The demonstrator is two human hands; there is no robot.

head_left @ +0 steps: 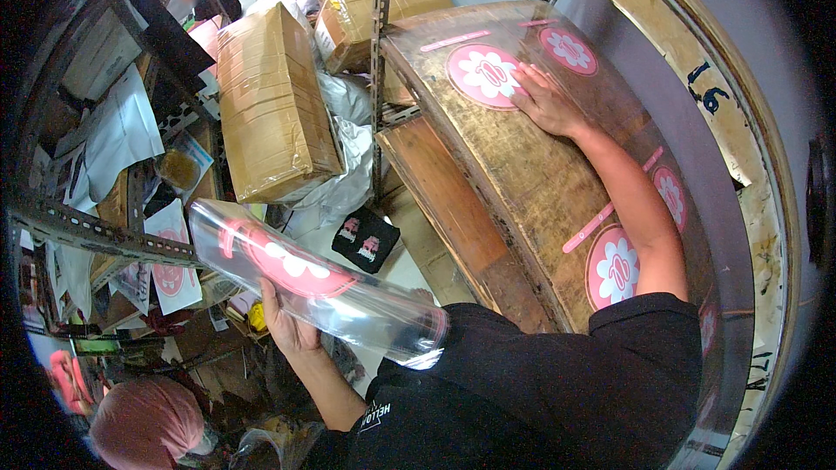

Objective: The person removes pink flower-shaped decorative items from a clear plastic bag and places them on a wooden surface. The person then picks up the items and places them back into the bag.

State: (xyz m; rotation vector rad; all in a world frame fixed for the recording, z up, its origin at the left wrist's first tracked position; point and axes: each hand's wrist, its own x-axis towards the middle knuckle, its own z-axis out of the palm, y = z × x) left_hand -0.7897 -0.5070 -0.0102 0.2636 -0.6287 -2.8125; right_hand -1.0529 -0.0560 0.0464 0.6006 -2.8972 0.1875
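Observation:
My left hand point(293, 320) grips the lower edge of a curled clear film sheet point(300, 265) printed with a pink circle and a white flower. Its thumb shows in front of the film; some of the fingers are hidden. Across a worn wooden shelf board point(501, 144) lies another clear film point(484, 76), printed with several pink flower circles and narrow pink strips. My right hand point(549, 103) rests flat on it beside one circle, fingers stretched out and holding nothing. My right forearm crosses the film.
Taped cardboard boxes point(270, 104) stand beyond the metal shelf post point(380, 61). A folded black cloth point(366, 241) with two printed figures lies below them. On the left is a cluttered rack point(113, 248). A person in a pink head covering point(148, 425) is at the lower left, another person point(213, 0) farther back.

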